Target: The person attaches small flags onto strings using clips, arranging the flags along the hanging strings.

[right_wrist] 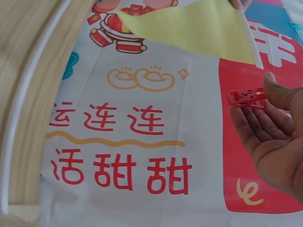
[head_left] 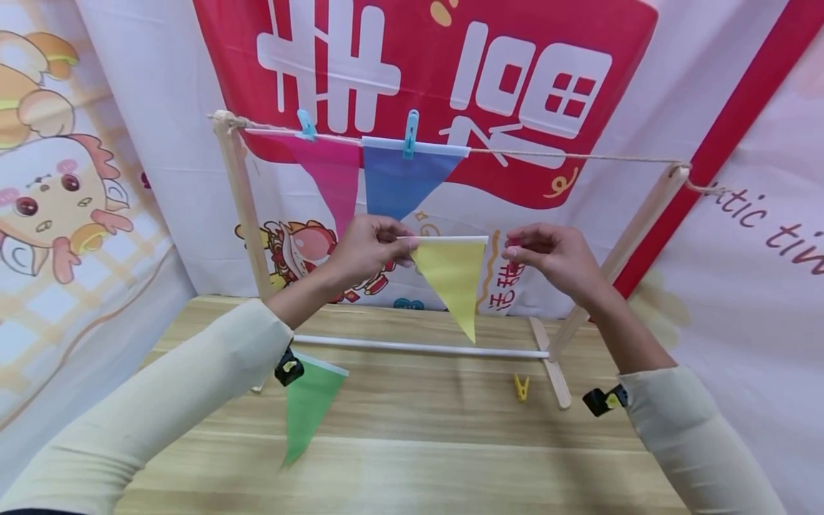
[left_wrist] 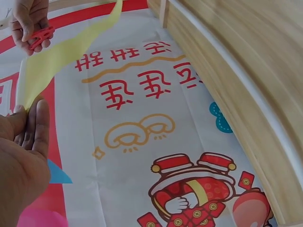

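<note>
I watch from afar as the left hand point(head_left: 375, 250) pinches a yellow pennant point(head_left: 453, 275) by one top corner, above the counter point(head_left: 418, 450); near the other corner, the right hand point(head_left: 558, 261) pinches a red clip point(right_wrist: 246, 98).

The left hand point(head_left: 375, 247) pinches between thumb and fingers, its wrist point(head_left: 330, 274) behind and below the grip, the bare forearm point(head_left: 297, 297) slanting down leftward into a pale left sleeve point(head_left: 193, 390). Apart from it, at nearly the same height, the right hand point(head_left: 558, 259) pinches too, its other fingers point(right_wrist: 253, 128) loosely bent beside that grip. Behind it, the right forearm point(head_left: 634, 336) slopes down rightward into the right sleeve point(head_left: 692, 425).
</note>
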Motion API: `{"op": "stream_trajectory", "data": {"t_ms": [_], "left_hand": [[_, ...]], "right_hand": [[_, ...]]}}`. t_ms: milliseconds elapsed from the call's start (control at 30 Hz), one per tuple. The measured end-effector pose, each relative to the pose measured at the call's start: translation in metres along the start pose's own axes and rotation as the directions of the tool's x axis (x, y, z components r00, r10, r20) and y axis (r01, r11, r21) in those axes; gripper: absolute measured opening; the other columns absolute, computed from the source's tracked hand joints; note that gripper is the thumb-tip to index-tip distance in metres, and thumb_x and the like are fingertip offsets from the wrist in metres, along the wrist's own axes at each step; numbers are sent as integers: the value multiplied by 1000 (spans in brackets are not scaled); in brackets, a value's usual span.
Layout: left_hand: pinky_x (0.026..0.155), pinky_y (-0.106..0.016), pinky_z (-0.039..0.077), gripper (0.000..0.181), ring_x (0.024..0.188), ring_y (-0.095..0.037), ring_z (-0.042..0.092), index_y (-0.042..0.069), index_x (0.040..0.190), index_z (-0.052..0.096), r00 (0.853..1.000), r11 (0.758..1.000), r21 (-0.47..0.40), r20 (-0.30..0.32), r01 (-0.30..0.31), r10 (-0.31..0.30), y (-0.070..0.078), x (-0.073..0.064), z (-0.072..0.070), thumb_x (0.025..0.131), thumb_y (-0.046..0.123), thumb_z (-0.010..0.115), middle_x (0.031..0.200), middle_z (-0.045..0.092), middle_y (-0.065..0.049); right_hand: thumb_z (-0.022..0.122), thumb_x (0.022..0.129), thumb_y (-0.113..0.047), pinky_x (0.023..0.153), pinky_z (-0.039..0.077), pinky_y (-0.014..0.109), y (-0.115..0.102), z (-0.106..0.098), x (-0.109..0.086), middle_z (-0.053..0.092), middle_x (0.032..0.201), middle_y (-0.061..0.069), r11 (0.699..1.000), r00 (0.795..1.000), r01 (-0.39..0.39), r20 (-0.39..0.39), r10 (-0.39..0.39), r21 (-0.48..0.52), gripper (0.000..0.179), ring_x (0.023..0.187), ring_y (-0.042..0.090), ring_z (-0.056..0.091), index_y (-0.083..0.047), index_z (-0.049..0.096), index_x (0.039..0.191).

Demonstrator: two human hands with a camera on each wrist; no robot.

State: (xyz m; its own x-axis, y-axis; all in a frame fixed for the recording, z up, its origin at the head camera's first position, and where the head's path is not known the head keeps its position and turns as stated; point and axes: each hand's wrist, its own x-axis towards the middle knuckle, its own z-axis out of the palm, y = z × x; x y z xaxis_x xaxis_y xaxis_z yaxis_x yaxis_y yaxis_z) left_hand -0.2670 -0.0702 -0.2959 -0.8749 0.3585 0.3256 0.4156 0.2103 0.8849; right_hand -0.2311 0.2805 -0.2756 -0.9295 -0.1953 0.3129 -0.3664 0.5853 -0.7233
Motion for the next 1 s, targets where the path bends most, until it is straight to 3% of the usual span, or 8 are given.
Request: {"op": "stream_trajectory", "data": {"t_ms": [200,567,1000], "left_hand": [[88,-31,71,29,102,-36,86,-5,133,78,1000,1000,-19,5,-16,16,9,2,0,106,6,78,122,83,-23],[87,-34,71,31,102,-36,87,-3,133,80,999,999,-38,-21,-35,34,25,5,-2,105,10,81,120,85,-22],[87,-37,72,28,96,-29,88,-3,127,82,999,993,-114,-42,-39,35,27,12,1,103,11,84,115,86,-21]], "right_hand": [[82,106,-31,90,66,18,-7,-6,0,83,129,13,1000,1000,-12,-5,12,10,38,101,11,82,-12,77,138],[83,105,-36,93,65,18,-21,-12,2,84,127,9,1000,999,14,-34,-14,-15,41,103,10,83,-13,77,139],[84,103,-41,91,65,17,-30,-19,1,82,135,7,999,998,-8,-56,5,-45,51,105,-1,80,-13,75,144]]}}
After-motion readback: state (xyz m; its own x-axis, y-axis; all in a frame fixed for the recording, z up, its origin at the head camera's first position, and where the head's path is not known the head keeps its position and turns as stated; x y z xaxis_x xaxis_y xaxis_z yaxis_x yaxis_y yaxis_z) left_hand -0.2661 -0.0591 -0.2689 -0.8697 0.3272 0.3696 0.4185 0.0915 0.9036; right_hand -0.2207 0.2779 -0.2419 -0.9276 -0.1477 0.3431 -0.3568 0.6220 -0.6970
